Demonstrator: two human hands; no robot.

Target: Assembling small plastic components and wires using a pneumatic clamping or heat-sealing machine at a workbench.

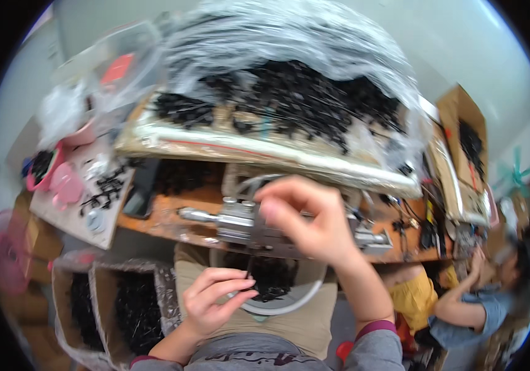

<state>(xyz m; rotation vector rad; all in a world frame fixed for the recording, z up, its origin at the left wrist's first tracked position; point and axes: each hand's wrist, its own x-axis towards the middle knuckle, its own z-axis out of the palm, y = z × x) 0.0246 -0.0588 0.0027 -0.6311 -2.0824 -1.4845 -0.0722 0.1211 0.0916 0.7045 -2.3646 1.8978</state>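
My left hand (pixel 218 300) pinches a thin black piece (pixel 250 267) between thumb and fingertips, above the rim of a white bowl (pixel 307 303) on my lap. Many small black parts (pixel 271 281) lie in that bowl. My right hand (pixel 311 216) is raised in front of a metal fixture (pixel 235 222) at the bench's near edge and hides much of its middle. Its fingers are curled, thumb close to the index finger; the hand is a little blurred, and whatever may be between the fingertips cannot be made out.
Behind the fixture, a plastic-lined tray (pixel 265 148) holds a heap of black parts. A phone (pixel 141 195) lies on the bench to the left. Lined boxes of black parts (pixel 138 309) stand at lower left. Another person (pixel 475 309) sits at the right, near a cardboard box (pixel 462 123).
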